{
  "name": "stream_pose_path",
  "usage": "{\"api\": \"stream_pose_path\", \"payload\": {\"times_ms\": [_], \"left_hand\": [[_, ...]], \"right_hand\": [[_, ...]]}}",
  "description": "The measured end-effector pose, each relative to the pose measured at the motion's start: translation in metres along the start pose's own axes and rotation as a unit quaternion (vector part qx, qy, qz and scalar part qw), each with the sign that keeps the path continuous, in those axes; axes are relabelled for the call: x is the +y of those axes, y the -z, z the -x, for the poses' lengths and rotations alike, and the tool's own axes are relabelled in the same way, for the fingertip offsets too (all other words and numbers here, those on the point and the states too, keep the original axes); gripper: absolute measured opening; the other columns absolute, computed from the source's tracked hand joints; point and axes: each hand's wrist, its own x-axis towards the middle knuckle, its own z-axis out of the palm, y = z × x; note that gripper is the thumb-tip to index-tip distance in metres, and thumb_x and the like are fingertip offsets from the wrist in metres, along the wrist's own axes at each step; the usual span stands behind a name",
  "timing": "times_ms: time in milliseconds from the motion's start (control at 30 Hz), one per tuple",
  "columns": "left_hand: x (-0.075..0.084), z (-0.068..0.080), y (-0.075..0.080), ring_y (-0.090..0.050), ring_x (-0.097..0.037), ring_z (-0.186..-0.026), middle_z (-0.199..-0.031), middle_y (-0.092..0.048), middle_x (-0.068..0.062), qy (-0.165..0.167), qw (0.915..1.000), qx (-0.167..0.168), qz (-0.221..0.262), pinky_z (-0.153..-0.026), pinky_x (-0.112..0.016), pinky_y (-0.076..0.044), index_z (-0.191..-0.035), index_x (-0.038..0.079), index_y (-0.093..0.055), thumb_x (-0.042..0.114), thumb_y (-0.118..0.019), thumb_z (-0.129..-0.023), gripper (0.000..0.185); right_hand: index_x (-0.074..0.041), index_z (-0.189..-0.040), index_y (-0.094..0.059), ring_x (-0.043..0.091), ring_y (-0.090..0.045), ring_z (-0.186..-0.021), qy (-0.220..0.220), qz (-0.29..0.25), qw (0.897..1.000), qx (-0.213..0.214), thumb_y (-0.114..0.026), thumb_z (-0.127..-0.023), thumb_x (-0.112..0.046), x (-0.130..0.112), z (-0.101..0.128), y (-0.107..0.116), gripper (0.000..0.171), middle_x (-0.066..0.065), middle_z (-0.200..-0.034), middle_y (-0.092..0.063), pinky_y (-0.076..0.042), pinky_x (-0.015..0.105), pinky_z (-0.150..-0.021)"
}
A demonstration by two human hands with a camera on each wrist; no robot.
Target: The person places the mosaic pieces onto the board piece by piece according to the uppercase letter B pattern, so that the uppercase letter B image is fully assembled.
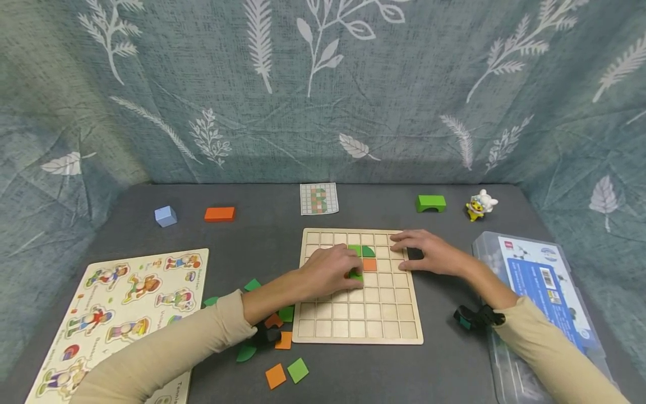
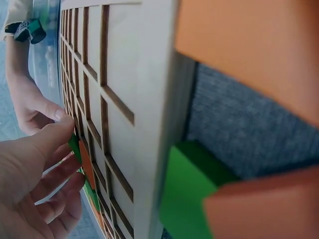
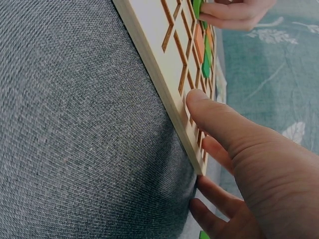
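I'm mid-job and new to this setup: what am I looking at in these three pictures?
No machine here: a person is working bare-handed. The wide picture comes from a head camera; the two close ones come from cameras on the left and right wrists. On the dark table lies a wooden grid board with a few green and orange pieces in it. Loose tiles lie to its left; a pattern card lies beyond it. The left hand has a green piece in its grip over the board; the right hand touches its right edge.

The gridded board (image 1: 356,327) is pale beige, the tiles (image 1: 370,265) green and orange.
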Motion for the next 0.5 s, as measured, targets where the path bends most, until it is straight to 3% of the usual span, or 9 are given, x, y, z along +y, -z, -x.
{"api": "stream_pose_path", "payload": {"times_ms": [300,400,500], "left_hand": [[0.001,0.006,0.007,-0.055,-0.011,-0.088,-0.099,-0.067,0.006,-0.007,0.9997,-0.022,-0.013,-0.055,-0.020,-0.041,-0.090,0.023,-0.076,0.032,-0.070,-0.089,0.010],[-0.007,0.019,0.016,-0.057,-0.013,-0.097,-0.105,-0.066,0.005,0.003,0.9997,-0.020,0.010,-0.062,-0.022,-0.046,-0.095,0.023,-0.075,0.030,-0.067,-0.091,0.011],[-0.022,0.040,0.028,-0.058,-0.016,-0.101,-0.109,-0.066,0.002,0.026,0.9987,-0.011,0.041,-0.070,-0.027,-0.050,-0.102,0.021,-0.074,0.027,-0.067,-0.092,0.014]], "right_hand": [[-0.006,-0.123,-0.066,0.043,-0.045,-0.130,-0.003,-0.004,1.000,-0.004,-0.072,-0.087,-0.021,0.001,0.000,0.001,0.039,0.020,-0.139,-0.053,-0.037,0.060,-0.103],[-0.007,-0.123,-0.066,0.043,-0.045,-0.131,-0.004,-0.005,1.000,-0.003,-0.072,-0.087,-0.021,0.001,-0.001,0.002,0.038,0.019,-0.140,-0.053,-0.036,0.060,-0.104],[-0.007,-0.123,-0.066,0.043,-0.044,-0.132,-0.008,-0.005,1.000,-0.006,-0.072,-0.087,-0.021,0.001,0.000,0.002,0.039,0.019,-0.140,-0.052,-0.035,0.061,-0.104]]}}
